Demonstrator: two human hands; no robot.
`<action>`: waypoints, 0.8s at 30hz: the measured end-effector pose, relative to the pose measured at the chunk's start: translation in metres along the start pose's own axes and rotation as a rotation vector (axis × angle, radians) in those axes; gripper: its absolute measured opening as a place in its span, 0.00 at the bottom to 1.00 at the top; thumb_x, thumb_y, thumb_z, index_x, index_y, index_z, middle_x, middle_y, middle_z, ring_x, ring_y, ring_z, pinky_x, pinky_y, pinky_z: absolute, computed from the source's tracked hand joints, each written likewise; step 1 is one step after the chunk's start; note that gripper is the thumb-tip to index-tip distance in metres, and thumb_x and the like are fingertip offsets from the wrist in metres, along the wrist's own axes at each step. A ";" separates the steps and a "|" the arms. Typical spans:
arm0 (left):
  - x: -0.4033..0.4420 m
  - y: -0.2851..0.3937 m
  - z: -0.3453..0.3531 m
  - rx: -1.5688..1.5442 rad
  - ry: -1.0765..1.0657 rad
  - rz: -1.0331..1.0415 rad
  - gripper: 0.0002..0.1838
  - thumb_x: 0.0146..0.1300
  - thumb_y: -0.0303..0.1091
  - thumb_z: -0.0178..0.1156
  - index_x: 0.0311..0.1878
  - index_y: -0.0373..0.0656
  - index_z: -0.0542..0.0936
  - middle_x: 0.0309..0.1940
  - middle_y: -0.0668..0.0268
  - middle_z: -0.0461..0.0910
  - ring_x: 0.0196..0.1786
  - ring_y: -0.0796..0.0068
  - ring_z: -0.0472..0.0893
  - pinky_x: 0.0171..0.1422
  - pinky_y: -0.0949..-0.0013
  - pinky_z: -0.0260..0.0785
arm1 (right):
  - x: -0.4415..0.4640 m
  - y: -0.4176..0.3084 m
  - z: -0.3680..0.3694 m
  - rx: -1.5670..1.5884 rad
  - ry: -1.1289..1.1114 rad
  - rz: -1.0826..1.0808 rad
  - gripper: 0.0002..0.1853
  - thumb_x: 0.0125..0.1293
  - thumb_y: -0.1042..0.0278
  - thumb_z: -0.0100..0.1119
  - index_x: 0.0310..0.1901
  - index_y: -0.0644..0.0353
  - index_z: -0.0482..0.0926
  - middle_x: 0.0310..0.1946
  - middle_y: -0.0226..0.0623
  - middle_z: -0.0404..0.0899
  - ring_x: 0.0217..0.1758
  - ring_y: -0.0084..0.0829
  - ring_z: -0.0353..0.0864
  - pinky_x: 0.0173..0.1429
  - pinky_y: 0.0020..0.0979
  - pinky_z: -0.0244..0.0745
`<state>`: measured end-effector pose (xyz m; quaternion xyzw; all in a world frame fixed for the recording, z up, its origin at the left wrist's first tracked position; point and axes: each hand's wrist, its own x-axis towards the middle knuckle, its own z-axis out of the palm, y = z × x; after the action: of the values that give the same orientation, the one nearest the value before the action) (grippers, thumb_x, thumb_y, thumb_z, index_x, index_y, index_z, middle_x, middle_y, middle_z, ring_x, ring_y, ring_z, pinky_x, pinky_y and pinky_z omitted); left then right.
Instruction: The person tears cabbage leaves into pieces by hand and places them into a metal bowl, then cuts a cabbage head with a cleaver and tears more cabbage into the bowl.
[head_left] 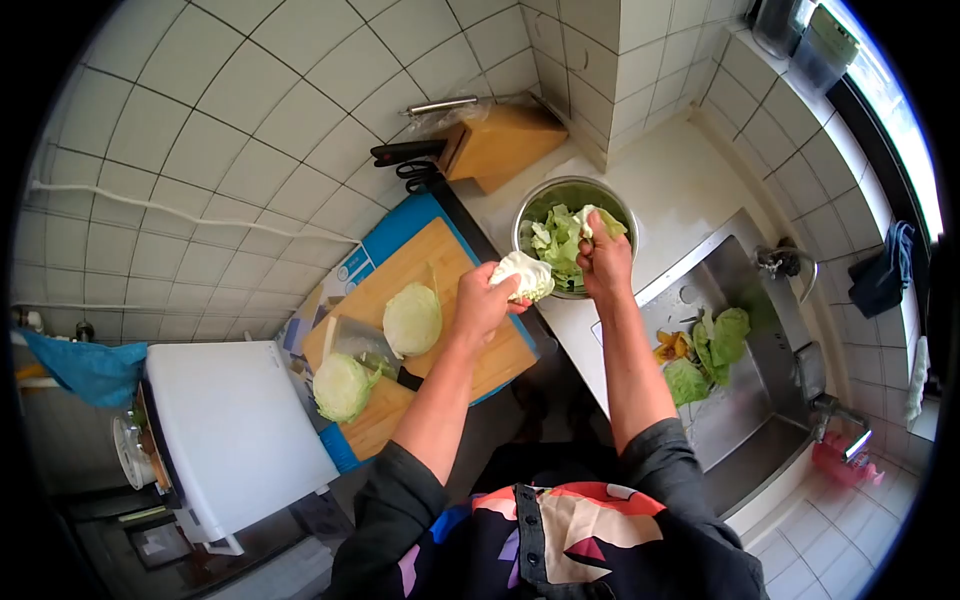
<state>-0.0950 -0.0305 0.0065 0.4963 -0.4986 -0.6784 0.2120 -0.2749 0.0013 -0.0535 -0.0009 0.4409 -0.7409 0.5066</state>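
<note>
My left hand (482, 306) grips a pale, curled cabbage piece (524, 276) beside a steel bowl (522, 208). Over the bowl, my right hand (608, 262) pinches a torn cabbage leaf (587, 219) between thumb and fingers. Loose green leaf pieces (556, 243) lie in the bowl. To the left, a wooden cutting board (482, 352) carries a cut cabbage half (412, 320) and another cabbage portion (344, 388). Between these two lies a broad-bladed cleaver (358, 340), its dark handle pointing toward my left forearm.
A knife block (508, 142) with scissors (416, 174) stands against the tiled wall. On the right is a steel sink (745, 415) holding green outer leaves (722, 343) and yellowish scraps (673, 346). A faucet (838, 415) rises at its edge. A white appliance (235, 430) stands lower left.
</note>
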 end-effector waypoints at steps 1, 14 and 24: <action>0.001 0.002 0.004 0.005 -0.003 -0.003 0.09 0.61 0.29 0.56 0.43 0.34 0.75 0.32 0.60 0.81 0.26 0.76 0.81 0.28 0.77 0.73 | -0.007 -0.005 0.006 0.005 0.005 0.000 0.11 0.63 0.62 0.58 0.43 0.56 0.75 0.26 0.25 0.74 0.21 0.16 0.69 0.18 0.18 0.60; 0.022 0.005 0.027 -0.050 0.123 0.132 0.13 0.57 0.28 0.63 0.44 0.37 0.74 0.33 0.67 0.80 0.30 0.82 0.78 0.29 0.78 0.72 | -0.026 -0.009 0.011 -0.948 -0.330 -0.476 0.13 0.58 0.63 0.62 0.40 0.62 0.78 0.25 0.37 0.78 0.27 0.28 0.78 0.29 0.30 0.72; 0.027 0.001 0.061 -0.228 0.241 0.402 0.11 0.57 0.24 0.61 0.43 0.34 0.75 0.36 0.65 0.79 0.35 0.81 0.77 0.39 0.77 0.71 | -0.002 -0.012 0.010 -0.702 0.223 -0.407 0.09 0.60 0.65 0.60 0.36 0.62 0.78 0.26 0.47 0.79 0.30 0.48 0.78 0.36 0.36 0.74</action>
<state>-0.1600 -0.0237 -0.0041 0.4377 -0.4786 -0.6103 0.4549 -0.2784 -0.0026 -0.0385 -0.1802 0.7095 -0.6262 0.2682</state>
